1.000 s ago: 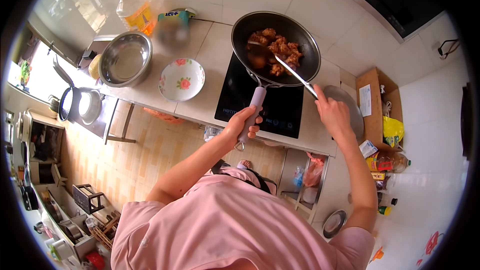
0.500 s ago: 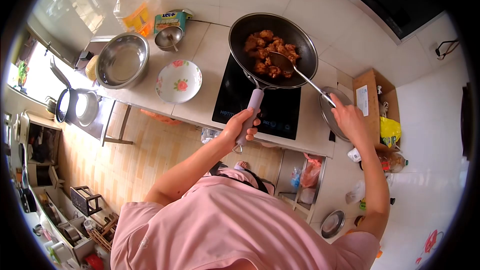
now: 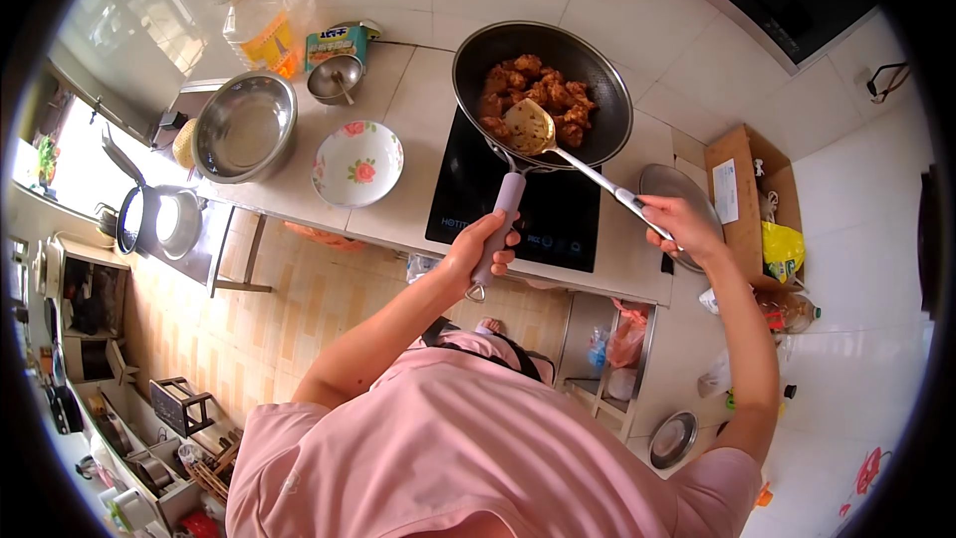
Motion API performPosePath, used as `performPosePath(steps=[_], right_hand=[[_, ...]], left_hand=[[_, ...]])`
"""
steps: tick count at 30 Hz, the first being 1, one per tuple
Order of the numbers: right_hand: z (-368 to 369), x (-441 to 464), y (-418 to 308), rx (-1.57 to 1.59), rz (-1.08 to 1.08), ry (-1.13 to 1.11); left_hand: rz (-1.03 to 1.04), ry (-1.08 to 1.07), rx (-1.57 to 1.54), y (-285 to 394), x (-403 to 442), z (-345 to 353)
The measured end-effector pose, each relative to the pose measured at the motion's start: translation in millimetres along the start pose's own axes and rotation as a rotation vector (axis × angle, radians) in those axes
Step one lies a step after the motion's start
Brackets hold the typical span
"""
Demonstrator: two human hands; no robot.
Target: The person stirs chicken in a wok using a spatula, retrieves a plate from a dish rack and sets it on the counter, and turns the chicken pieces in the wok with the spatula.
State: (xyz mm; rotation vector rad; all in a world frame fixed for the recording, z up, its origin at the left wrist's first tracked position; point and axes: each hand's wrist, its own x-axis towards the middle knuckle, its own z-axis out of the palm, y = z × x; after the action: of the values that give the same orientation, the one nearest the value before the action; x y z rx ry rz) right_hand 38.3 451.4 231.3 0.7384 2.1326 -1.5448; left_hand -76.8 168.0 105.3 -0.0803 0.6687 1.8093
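My left hand [image 3: 486,247] is wrapped round the mauve handle of a dark wok [image 3: 609,135], which is over the black induction cooktop [image 3: 468,204]. Browned pieces of meat [image 3: 558,98] lie in the wok, mostly towards its middle and far side. In my right hand [image 3: 683,227] is the grey-and-white handle of a metal spatula [image 3: 530,128]. Its blade, shiny and dotted with dark spots, sits inside the wok at the near edge of the meat. Whether those spots are holes or bits of food is unclear.
Left of the cooktop stand a flowered plate [image 3: 337,177], a large steel bowl [image 3: 211,154], a small metal bowl [image 3: 325,83] and an oil bottle [image 3: 245,25]. To the right are a round lid [image 3: 687,187] and a cardboard box [image 3: 727,189] holding a yellow bag [image 3: 783,249].
The spatula blade has shifted left and nearer in the wok, turning so its face catches light. My right hand has moved slightly down and its grip has turned. My left hand stays on the handle.
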Motion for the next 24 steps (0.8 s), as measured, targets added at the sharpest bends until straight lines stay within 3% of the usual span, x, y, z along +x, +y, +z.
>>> performPosePath(steps=[3,9,15,21,24], right_hand=[[19,4,-6,-0.137,-0.063,0.101],[0,14,4,0.404,0.128,-0.177],[17,14,-15,-0.295,-0.082,0.227],[33,16,-4,-0.778,-0.442,0.371],[33,12,-9,-0.325,-0.159,0.216]], left_hand=[[-0.003,-0.006,-0.001,0,0,1],[-0.010,-0.009,-0.016,0,0,0],[-0.008,-0.011,-0.013,0,0,0],[-0.003,-0.015,-0.020,0,0,-1],[-0.007,-0.013,-0.028,-1,1,-1]])
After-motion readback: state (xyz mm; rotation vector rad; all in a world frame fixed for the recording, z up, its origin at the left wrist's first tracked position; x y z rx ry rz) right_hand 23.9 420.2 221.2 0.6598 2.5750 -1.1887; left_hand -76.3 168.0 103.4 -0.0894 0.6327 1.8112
